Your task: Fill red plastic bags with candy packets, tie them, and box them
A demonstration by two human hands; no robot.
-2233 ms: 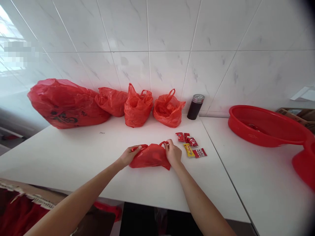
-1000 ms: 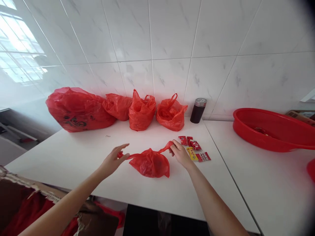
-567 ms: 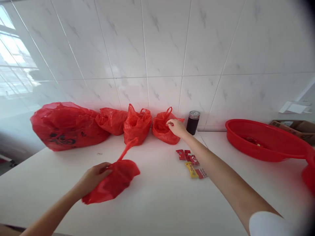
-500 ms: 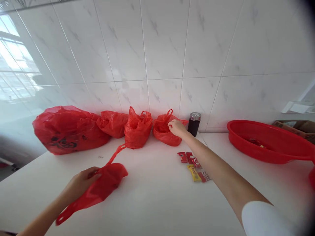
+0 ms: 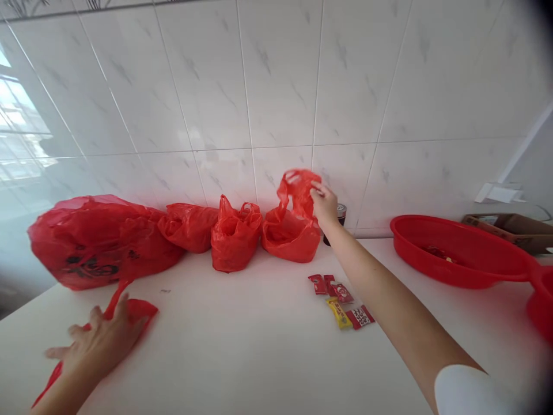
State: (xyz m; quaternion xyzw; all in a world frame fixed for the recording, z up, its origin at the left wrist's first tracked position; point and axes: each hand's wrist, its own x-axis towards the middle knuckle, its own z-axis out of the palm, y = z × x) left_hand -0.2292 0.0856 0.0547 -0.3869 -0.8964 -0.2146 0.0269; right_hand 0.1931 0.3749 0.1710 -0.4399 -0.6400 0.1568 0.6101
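Observation:
At the lower left, my left hand (image 5: 97,340) is spread with its fingers apart over a flat red plastic bag (image 5: 140,311) on the table. My right hand (image 5: 323,202) pinches thin red plastic with a handle loop (image 5: 298,187), raised above an open red plastic bag (image 5: 291,239) by the wall. Whether this piece belongs to that bag or is a separate one, I cannot tell. Nearer me, below my right forearm, lie small wrapped snacks: several red packets (image 5: 343,292) and a yellow one (image 5: 339,313).
Along the tiled wall stand a large red bag (image 5: 103,242) with black print and two smaller red bags (image 5: 190,227), (image 5: 235,236). A dark flask (image 5: 341,214) is partly behind my right hand. On the right are a red basin (image 5: 462,253) and a cardboard box (image 5: 514,230).
My left hand has moved left and laid down the bag it held, its fingers now spread. My right hand has risen from the open bag, drawing red plastic upward.

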